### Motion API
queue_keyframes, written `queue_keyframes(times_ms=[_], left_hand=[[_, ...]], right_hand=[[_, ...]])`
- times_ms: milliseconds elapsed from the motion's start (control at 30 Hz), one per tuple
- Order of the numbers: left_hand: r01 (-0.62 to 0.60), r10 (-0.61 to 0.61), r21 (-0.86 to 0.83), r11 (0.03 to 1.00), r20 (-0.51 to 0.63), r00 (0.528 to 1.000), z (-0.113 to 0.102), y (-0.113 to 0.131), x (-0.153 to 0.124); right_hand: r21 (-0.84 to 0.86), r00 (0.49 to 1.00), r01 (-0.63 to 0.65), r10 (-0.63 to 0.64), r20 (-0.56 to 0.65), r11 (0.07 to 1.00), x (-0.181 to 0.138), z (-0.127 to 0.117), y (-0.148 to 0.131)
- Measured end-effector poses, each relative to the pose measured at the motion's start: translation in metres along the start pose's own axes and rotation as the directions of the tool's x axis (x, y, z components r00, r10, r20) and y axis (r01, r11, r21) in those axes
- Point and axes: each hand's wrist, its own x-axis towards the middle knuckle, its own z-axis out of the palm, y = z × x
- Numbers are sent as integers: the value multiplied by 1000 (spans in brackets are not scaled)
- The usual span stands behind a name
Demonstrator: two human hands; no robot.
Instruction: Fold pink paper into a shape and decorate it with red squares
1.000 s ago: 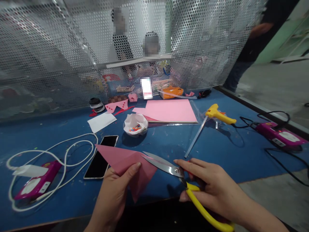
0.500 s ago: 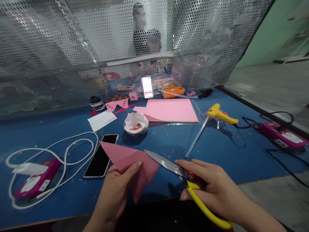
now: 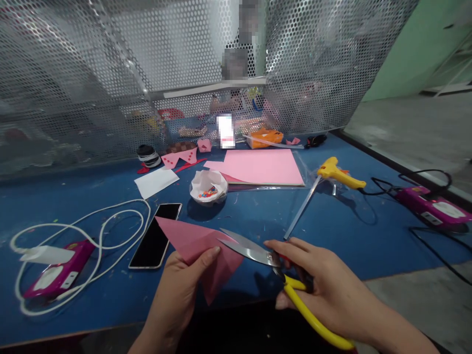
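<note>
Our left fingers [image 3: 204,260] pinching pink paper [image 3: 190,240], our right fingers [image 3: 297,250] curled around scissors [image 3: 273,259], blades [image 3: 252,251] parted, over the worktop [image 3: 254,214]

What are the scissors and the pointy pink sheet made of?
Scissors: the blades look like polished metal, probably steel, from their bright shine; the yellow handle seems smooth plastic or rubber-coated. Pink sheet: likely matte coloured paper, being thin, crisp-edged and without gloss.

Bowl [image 3: 203,179] at mid-bench [image 3: 254,211]

The bowl, with small pieces [image 3: 208,192] in it, has a paper stack [image 3: 263,167] behind to its right. Before it, the scissors [image 3: 273,258] reach the sheet [image 3: 195,238] from the right. A phone [image 3: 153,241] lies left, near a power strip [image 3: 75,265]; a glue gun [image 3: 341,176] lies right.
</note>
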Motion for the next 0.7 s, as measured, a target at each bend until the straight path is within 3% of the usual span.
queue_keyframes(times_ms=[700], left_hand=[[27,-27,-84,996,8,1000,2,-7,1]], right_hand=[[21,995,87,-85,-60,996,1,3,4]])
